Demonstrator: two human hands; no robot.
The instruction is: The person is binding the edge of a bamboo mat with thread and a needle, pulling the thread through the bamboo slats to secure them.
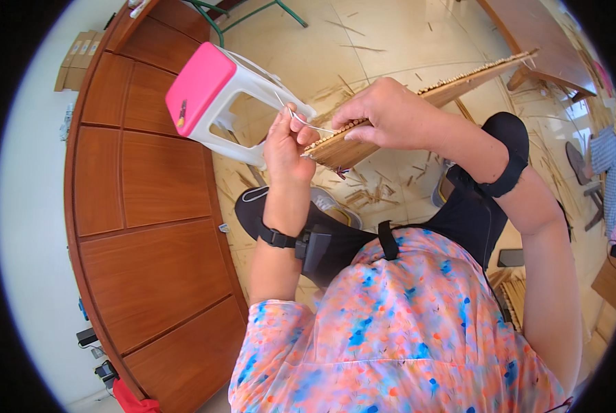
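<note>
A long, flat tan panel (452, 93) slants from in front of me up to the far right. Small stick-like ends line its upper edge, and a tuft of dark threads hangs at its near corner. My right hand (390, 113) is closed over that edge, thumb on the flat face. Beside the panel's near end, my left hand (289, 141) pinches a thin white cord (315, 126) between thumb and forefinger. The cord runs across to the panel's edge by my right fingers, while a loose end sticks up past my left fingertips.
A white plastic stool (253, 89) with a pink seat (201, 82) stands just beyond my left hand. Wooden cabinets (163, 179) line the left side. Tan scraps (373, 189) litter the tiled floor. A wooden bench (535, 41) stands far right, near another person's checked trouser leg (607, 165).
</note>
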